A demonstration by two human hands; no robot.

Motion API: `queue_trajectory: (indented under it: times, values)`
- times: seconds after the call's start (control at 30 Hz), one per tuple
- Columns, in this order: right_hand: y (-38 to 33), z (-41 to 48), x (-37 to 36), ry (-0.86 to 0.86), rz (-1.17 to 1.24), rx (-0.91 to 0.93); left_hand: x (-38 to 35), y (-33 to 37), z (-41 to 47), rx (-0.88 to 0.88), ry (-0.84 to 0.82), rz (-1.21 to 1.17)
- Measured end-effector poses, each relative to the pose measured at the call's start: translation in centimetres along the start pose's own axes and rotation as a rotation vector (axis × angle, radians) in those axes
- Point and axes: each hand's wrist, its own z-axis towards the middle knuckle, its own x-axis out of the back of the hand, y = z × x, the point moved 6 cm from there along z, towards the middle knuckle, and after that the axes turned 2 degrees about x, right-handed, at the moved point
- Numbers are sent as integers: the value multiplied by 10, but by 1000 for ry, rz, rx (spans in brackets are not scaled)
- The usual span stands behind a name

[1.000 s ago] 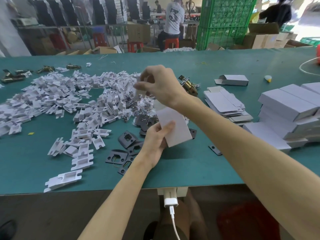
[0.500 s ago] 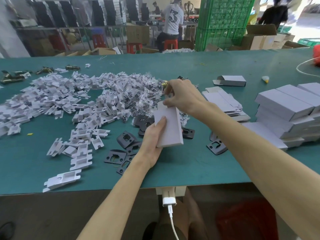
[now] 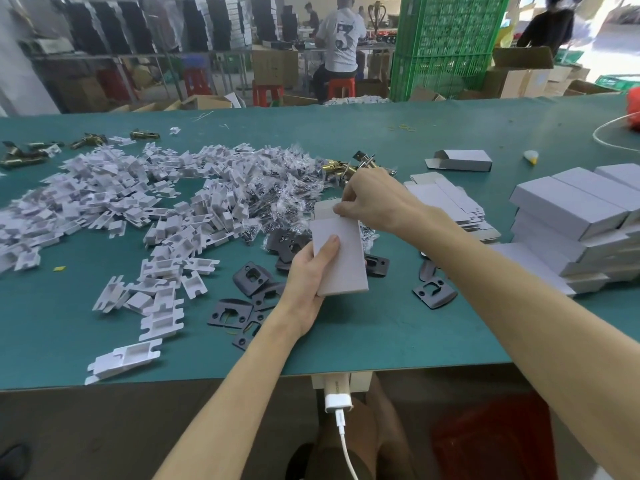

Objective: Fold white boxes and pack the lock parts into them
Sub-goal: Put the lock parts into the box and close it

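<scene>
The left hand (image 3: pixel 308 282) grasps the white box (image 3: pixel 341 252) from its lower left side, thumb pressed flat on the upper face, holding it just above the worktop (image 3: pixel 398 337) near the front edge. The right hand (image 3: pixel 375 199) pinches at the box's open far end, at 12 o'clock from the left hand, where the end flap (image 3: pixel 325 207) stands up; the step in hand appears to be seating contents or closing that end. To do it well, the left hand should hold the body square without crushing the walls, and the right hand should keep the flap clear until the part is fully inside, then tuck it straight. Whether a part sits between the right fingers cannot be told, since the hand covers the opening. The box interior is hidden. Dark strike plates (image 3: pixel 251 278) lie at 9 o'clock from the box, bagged screws (image 3: pixel 291 188) at 11 o'clock, white card inserts (image 3: pixel 114 199) further left, flat box blanks (image 3: pixel 446 202) and finished boxes (image 3: pixel 575 216) at 3 o'clock. The brass latches (image 3: pixel 337 168) beyond the right hand are partly covered.
</scene>
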Motion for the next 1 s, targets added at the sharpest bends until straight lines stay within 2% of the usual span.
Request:
queue_trajectory:
  times: [0.1,0.2,0.27,0.33,0.4,0.47,0.87,1.0]
  values:
    - [9,-3,2,107,98,-40,2,-1,1,13,35,-16]
    - [30,-9,-3,193,186,-162,5,-2,1,46,108,-101]
    - [45,-14,-19,91,174,-242,6,-2,2,47,118,-170]
    - [54,-22,-40,-81,137,-279,7,-2,3,34,113,-196]
    - [58,-31,-60,-231,85,-283,8,-2,4,28,121,-205]
    - [57,-37,-70,-294,26,-259,7,-2,5,25,111,-202]
    - [54,-46,-68,-273,-83,-214,8,-4,7,35,127,-166]
    - [57,-52,-72,-268,-34,-250,7,-4,6,36,115,-155]
